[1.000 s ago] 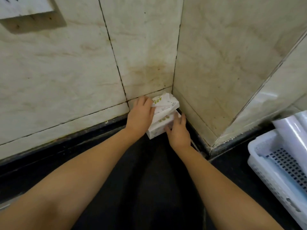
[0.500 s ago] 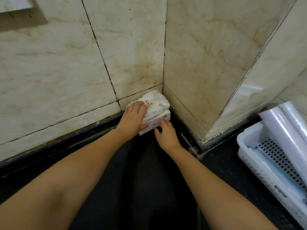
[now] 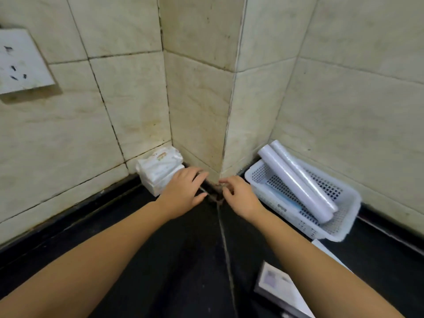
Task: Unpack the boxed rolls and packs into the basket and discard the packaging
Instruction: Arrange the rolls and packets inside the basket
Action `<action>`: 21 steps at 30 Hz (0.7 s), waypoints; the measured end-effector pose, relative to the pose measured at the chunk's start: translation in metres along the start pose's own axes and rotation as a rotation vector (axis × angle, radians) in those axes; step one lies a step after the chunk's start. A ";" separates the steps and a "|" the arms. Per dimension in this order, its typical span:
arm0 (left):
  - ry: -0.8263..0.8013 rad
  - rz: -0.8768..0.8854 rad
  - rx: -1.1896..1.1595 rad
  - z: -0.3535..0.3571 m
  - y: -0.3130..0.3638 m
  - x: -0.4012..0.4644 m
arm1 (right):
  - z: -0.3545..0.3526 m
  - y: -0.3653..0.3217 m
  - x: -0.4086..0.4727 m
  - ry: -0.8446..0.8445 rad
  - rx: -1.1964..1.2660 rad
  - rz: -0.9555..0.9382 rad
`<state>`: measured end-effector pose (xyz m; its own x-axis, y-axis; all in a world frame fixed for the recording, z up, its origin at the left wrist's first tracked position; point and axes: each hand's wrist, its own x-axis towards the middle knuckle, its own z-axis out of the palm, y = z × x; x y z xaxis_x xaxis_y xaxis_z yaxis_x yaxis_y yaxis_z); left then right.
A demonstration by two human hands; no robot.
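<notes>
Two stacked packs [image 3: 160, 172] lie just beside the empty left hand [image 3: 183, 191].

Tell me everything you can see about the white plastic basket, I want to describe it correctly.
The white basket looks like moulded plastic, rectangular with rounded corners, its walls and floor pierced by a grid of small holes. It stands upright on the black counter, to the right of the tiled wall corner, close to the wall. Two long white rolls lie slanted in it side by side, their far ends sticking out over the rim. Something flat with light blue lies under them. Neither hand touches it; the right hand is just to its left.
</notes>
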<state>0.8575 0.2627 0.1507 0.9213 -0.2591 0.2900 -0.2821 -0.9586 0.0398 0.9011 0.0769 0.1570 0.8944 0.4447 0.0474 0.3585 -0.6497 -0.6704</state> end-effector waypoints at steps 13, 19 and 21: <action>-0.212 0.140 -0.303 0.066 0.128 0.108 | -0.112 0.164 -0.050 0.081 -0.097 0.385; -0.565 -0.018 -0.362 0.111 0.151 0.180 | -0.104 0.223 -0.016 -0.211 -0.167 0.433; -0.714 -0.046 -0.293 0.124 0.159 0.197 | -0.096 0.228 -0.008 -0.251 -0.122 0.435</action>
<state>1.0272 0.0451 0.0955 0.8551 -0.3283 -0.4012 -0.2067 -0.9257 0.3169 1.0011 -0.1337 0.0750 0.8812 0.2423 -0.4059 0.0098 -0.8679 -0.4966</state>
